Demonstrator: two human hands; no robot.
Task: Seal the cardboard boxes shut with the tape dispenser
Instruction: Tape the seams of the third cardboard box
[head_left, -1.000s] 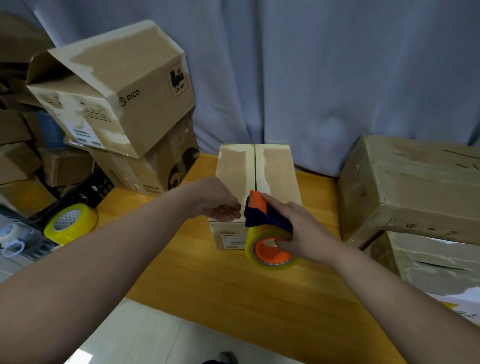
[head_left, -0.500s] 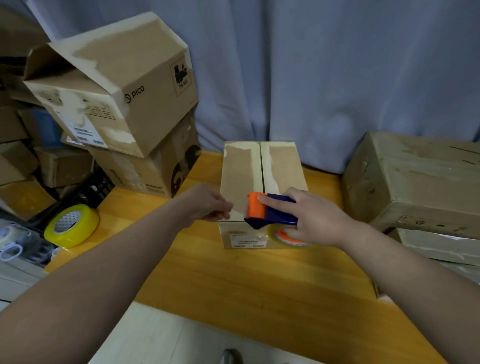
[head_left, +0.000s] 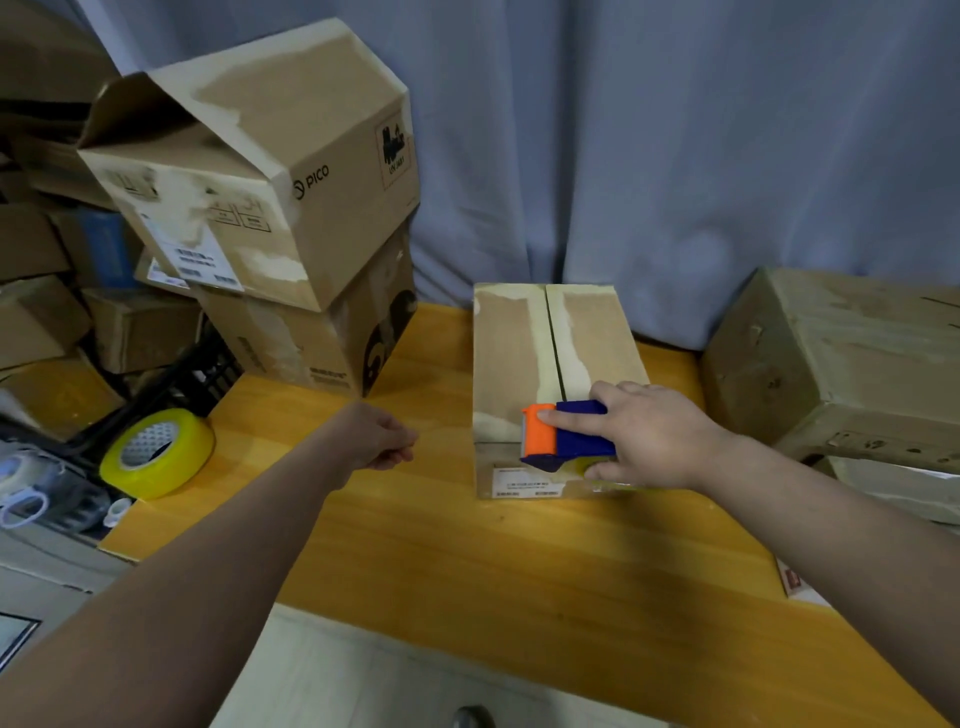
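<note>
One carton (head_left: 270, 171) printed "PICO" lies tilted far left. One tape dispenser (head_left: 563, 436), gripped by the right hand (head_left: 654, 436), rests on the centre box (head_left: 514, 353); left hand (head_left: 374, 436) curled, empty.

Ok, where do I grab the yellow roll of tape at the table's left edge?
Pinch the wall of the yellow roll of tape: thumb in the open core, fingers on the outer band. Come from above-left, where the tilted core faces; the empty left hand is nearest.
</note>
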